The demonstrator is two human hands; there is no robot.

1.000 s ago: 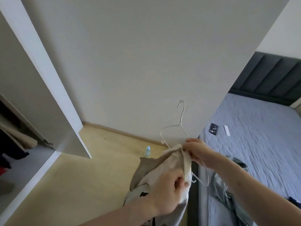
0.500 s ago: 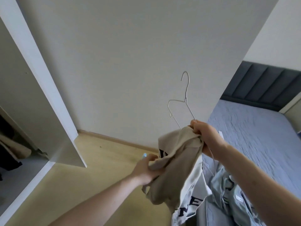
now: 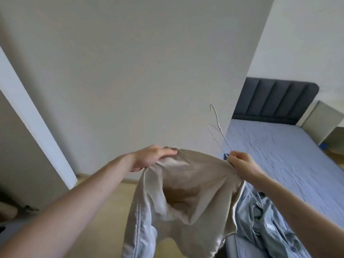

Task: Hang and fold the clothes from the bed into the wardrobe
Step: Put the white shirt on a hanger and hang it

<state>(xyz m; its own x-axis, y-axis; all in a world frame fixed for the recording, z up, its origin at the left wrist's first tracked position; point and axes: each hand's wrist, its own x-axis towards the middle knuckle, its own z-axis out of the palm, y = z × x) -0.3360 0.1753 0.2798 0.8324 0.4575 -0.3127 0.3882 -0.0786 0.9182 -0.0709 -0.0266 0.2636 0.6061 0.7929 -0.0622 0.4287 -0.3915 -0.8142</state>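
Pale grey wall fills most of the view, with an open wardrobe door (image 3: 31, 116) slanting down the far left and light wooden flooring (image 3: 104, 205) below it. Moving rightward, the left hand (image 3: 149, 158) is curled over one corner of a beige garment (image 3: 188, 185), gripping the fabric from above so that the cloth is stretched between both hands and its lower part hangs toward the floor. At the other corner, the right hand (image 3: 242, 164) is clenched on the opposite edge of the garment together with a thin white wire hanger (image 3: 218, 134), whose hook points upward in front of the wall. Below that forearm a crumpled light-blue garment (image 3: 264, 220) is seen on the edge of the bed (image 3: 283, 155), which carries a blue-grey cover and a dark padded headboard (image 3: 275, 102). For the step in hand, judged to be threading the hanger into the garment, the opening should be kept spread by the left hand while one hanger shoulder is fed in at a tilt, so that the neckline is not overstretched.
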